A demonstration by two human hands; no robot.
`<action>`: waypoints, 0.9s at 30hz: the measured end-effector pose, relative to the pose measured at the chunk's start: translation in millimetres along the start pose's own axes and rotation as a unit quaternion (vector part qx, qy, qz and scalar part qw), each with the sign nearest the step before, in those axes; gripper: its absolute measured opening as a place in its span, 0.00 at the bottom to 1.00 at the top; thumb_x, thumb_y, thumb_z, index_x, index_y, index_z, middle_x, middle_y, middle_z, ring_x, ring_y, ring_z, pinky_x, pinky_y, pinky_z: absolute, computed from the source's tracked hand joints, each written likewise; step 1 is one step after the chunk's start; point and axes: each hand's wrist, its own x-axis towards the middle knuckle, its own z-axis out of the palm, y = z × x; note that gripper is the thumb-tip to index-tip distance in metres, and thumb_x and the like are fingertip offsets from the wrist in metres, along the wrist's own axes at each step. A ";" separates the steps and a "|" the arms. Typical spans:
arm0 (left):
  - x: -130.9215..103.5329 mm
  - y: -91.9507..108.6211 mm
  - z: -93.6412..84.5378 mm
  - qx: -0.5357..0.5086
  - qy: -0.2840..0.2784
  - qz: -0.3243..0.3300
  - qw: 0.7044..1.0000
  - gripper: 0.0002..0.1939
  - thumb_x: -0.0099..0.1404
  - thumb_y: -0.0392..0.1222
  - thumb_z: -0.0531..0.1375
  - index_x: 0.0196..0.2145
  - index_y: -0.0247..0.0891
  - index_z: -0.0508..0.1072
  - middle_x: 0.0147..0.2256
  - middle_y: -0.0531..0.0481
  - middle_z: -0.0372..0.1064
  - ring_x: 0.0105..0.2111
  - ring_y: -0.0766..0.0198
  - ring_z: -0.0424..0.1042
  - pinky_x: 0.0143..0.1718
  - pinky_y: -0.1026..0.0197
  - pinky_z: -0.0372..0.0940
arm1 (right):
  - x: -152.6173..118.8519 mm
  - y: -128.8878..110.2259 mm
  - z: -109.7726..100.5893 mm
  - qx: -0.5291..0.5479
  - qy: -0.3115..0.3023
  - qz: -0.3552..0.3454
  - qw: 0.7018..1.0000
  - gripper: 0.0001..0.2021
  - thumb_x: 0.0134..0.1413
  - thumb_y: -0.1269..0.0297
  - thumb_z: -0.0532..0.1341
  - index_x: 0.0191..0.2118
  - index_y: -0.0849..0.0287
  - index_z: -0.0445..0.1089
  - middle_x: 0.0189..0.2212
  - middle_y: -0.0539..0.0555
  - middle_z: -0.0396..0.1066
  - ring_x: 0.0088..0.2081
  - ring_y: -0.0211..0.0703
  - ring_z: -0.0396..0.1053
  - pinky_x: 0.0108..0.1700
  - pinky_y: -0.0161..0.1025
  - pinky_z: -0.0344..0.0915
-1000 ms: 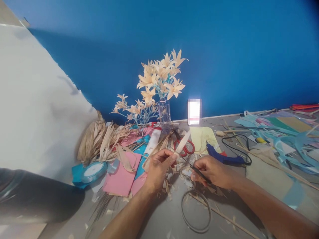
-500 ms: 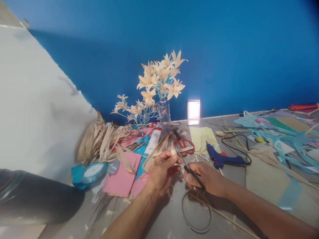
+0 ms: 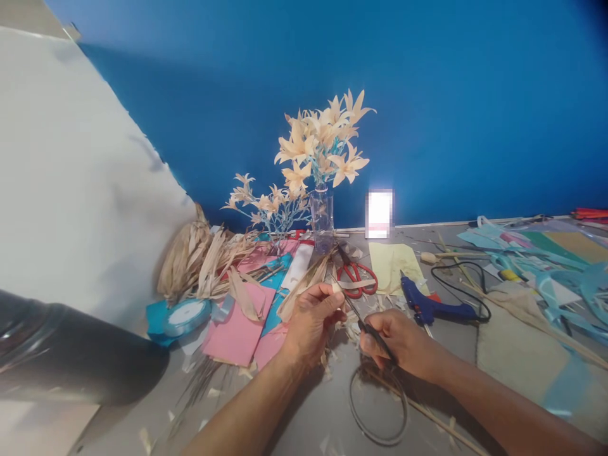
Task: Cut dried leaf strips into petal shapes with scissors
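My left hand (image 3: 316, 320) pinches a small pale piece of corn husk (image 3: 336, 287) between thumb and fingertips. My right hand (image 3: 401, 345) grips dark-handled scissors (image 3: 355, 310), their thin blades pointing up and left to the husk piece at my left fingertips. Whether the blades touch it, I cannot tell. A large dark ring (image 3: 350, 405) shows just below my right hand; its join to the scissors is hidden. Just beyond my hands lie red-handled scissors (image 3: 342, 285) with a pale husk strip across them.
Husk flowers (image 3: 297, 142) stand in a clear vase (image 3: 323, 221). A blue glue gun (image 3: 427, 307) lies right, beside yellow paper (image 3: 394, 263). Left are dried husks (image 3: 185, 259), a ribbon roll (image 3: 187, 315), pink sheets (image 3: 240, 323) and a dark cylinder (image 3: 85, 354). Ribbons (image 3: 536, 272) spread at the right.
The view has turned slightly, so most things sit farther right in the picture. Both hands keep their grips, with the scissors still up against my left fingertips.
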 end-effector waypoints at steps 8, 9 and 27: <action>-3.4 3.2 1.3 0.032 -0.006 0.013 0.999 0.11 0.54 0.42 0.70 0.26 0.37 0.71 0.26 0.51 0.69 0.26 0.67 0.67 0.31 0.64 0.65 | 1.5 7.3 1.0 0.039 0.010 0.008 0.999 0.27 0.55 0.44 0.63 0.16 0.60 0.63 0.15 0.51 0.64 0.20 0.35 0.57 0.23 0.35 0.51; -3.7 3.8 1.5 0.037 -0.009 0.015 0.999 0.11 0.55 0.42 0.69 0.26 0.37 0.71 0.26 0.51 0.70 0.27 0.66 0.68 0.31 0.64 0.65 | 1.7 7.9 0.7 0.040 0.011 0.007 0.999 0.27 0.55 0.44 0.63 0.16 0.60 0.63 0.15 0.51 0.64 0.20 0.35 0.57 0.23 0.35 0.51; 0.3 2.4 -1.0 -0.037 -0.047 -0.038 0.997 0.13 0.58 0.44 0.69 0.29 0.37 0.68 0.25 0.55 0.66 0.22 0.70 0.66 0.26 0.65 0.61 | -2.6 -7.5 -10.8 0.059 -0.040 -0.008 0.997 0.30 0.52 0.33 0.59 0.26 0.61 0.69 0.19 0.52 0.70 0.21 0.36 0.59 0.25 0.34 0.50</action>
